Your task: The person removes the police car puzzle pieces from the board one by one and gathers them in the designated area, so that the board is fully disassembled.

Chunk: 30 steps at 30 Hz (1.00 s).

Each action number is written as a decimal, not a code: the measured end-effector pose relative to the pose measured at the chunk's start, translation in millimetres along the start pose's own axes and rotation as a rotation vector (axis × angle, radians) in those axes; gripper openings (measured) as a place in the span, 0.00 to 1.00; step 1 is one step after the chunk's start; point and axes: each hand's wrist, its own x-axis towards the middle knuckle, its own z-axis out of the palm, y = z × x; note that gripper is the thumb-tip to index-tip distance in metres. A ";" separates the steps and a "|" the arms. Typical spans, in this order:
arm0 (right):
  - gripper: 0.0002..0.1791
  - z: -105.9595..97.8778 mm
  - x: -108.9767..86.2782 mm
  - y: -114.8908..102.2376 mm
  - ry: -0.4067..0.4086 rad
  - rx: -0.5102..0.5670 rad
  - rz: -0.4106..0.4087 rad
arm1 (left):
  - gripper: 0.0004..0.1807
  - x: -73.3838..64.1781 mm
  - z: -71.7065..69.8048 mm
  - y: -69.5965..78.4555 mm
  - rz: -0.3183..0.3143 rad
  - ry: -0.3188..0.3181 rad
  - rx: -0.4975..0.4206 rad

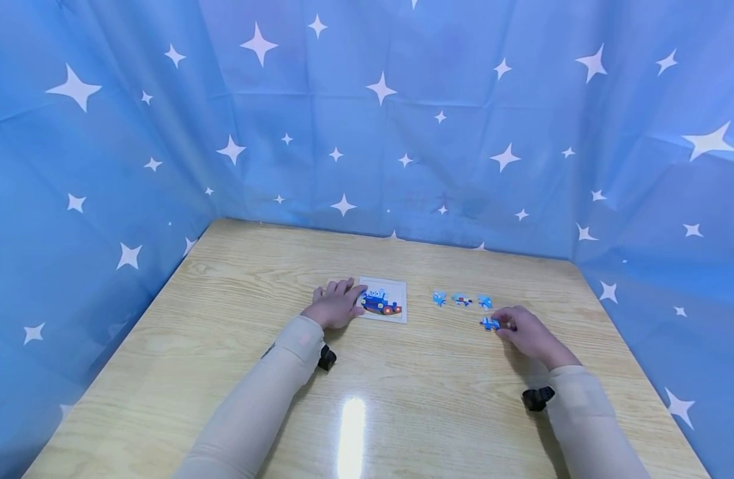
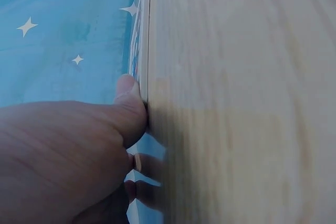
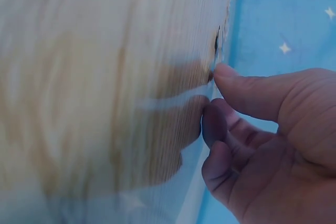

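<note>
A jigsaw board with a white border and a blue tugboat picture lies flat on the table. My left hand rests at its left edge, fingers spread, with thumb and index finger touching the border. In the left wrist view the thumb presses along the thin board edge. Farther right, my right hand pinches a blue-and-white puzzle piece at its right side, at table level. Seen from the right wrist, the thumb reaches toward the table and the piece is mostly hidden.
Three loose puzzle pieces, a left one, a middle one and a right one, lie in a row between board and right hand. The wooden table meets a blue star-patterned curtain at the back and sides.
</note>
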 end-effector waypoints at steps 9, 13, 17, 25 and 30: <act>0.19 2.4 -2.8 2.8 0.002 0.031 0.017 | 0.34 4.3 1.4 -1.5 -0.004 -0.009 0.001; 0.21 2.1 -0.5 -0.6 0.033 0.018 0.028 | 0.33 0.6 -0.8 1.6 -0.003 -0.005 -0.004; 0.19 3.8 4.3 -11.8 0.059 0.018 0.027 | 0.33 -0.1 -1.0 3.6 0.003 -0.003 -0.008; 0.19 14.6 34.0 -54.0 0.033 0.099 -0.048 | 0.33 4.8 3.1 -0.3 -0.001 -0.006 -0.013; 0.18 29.1 54.1 -88.5 -0.065 0.142 -0.105 | 0.33 5.3 4.3 -3.6 0.000 -0.005 -0.032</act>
